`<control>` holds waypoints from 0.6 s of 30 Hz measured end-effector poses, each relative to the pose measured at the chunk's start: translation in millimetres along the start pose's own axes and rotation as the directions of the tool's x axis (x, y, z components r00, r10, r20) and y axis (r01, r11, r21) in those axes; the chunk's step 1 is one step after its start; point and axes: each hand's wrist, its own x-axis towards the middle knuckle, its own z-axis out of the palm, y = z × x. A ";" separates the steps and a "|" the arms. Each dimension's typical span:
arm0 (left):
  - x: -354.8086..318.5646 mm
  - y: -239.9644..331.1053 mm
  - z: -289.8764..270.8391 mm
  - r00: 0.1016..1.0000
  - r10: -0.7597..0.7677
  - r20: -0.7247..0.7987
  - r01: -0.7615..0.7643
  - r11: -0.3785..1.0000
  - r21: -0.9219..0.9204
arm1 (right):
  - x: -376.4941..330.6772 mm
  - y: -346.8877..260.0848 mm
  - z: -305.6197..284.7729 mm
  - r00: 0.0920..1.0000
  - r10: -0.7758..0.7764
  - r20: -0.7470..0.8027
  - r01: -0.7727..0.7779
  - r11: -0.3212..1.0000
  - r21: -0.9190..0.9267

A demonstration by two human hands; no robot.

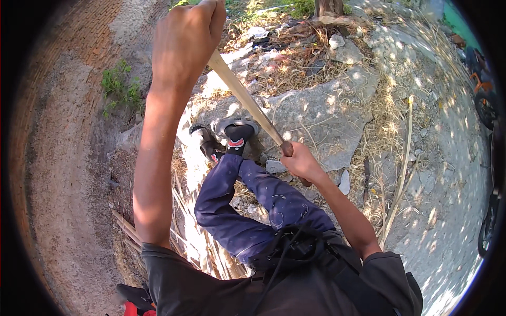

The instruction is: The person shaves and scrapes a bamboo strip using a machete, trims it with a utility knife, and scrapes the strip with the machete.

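Note:
My left hand [187, 37] is raised high and shut around the upper end of a long pale cane strip [245, 97]. The strip slants down to the right to my right hand [301, 160], which is closed on its lower end. A dark stub [287, 149] shows at the top of that fist and another dark bit below it; I cannot tell whether it is a tool handle. Just left of the right hand, my foot in a black sandal [234, 134] rests against a flat grey rock [321, 113], with my knee in blue trousers bent below.
Several split pale strips [203, 253] lie on the ground under my leg. One long thin curved strip [405, 158] lies to the right among dry straw. A brick path [79, 47] runs on the left. A tree trunk [328, 6] stands at the top, and parked motorbikes [482, 102] at the right edge.

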 end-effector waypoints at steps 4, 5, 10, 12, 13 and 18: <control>3.9 1.5 2.8 1.000 0.008 0.015 -0.008 1.000 -0.019 | -11.8 -6.3 -3.0 0.998 -0.016 -0.057 0.015 0.999 -0.032; 4.9 1.5 1.5 1.000 0.026 0.011 -0.026 0.999 -0.047 | -11.8 -16.9 -4.3 0.998 -0.024 -0.054 0.022 0.999 -0.038; 4.0 -2.7 4.3 1.000 0.009 -0.012 -0.009 0.998 -0.054 | -28.7 -124.0 -15.3 0.947 -0.322 0.000 0.322 0.944 0.067; 5.3 3.4 1.3 1.000 -0.001 0.006 0.002 0.999 -0.051 | -23.3 -130.9 -17.3 0.928 -0.372 0.019 0.371 0.928 0.045; 5.6 6.2 0.2 1.000 -0.013 0.024 0.014 0.999 -0.043 | -20.3 -128.3 -16.1 0.946 -0.323 0.037 0.319 0.943 0.092; 3.4 7.3 -5.4 1.000 -0.017 0.025 0.017 1.000 0.012 | -0.9 -7.5 7.4 1.000 -0.021 -0.013 0.022 0.996 0.088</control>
